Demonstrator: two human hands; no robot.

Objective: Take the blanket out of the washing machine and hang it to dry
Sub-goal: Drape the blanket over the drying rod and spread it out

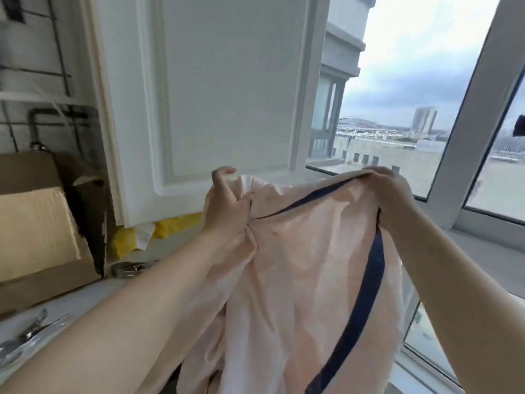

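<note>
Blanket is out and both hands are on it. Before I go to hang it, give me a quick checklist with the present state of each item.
1. Left hand has a grip on the blanket: ok, fabric bunched in its fingers.
2. Right hand has a grip on the top edge: ok, fingers curled over it by the navy trim.
3. Blanket spread flat between the hands: not ok, it sags in folds.
4. Lower end off the floor: cannot tell, it runs out of view.
5. Rail or line to hang it on: cannot tell, none in view.
6. Room ahead: ok, only the white cabinet door and window.
</note>
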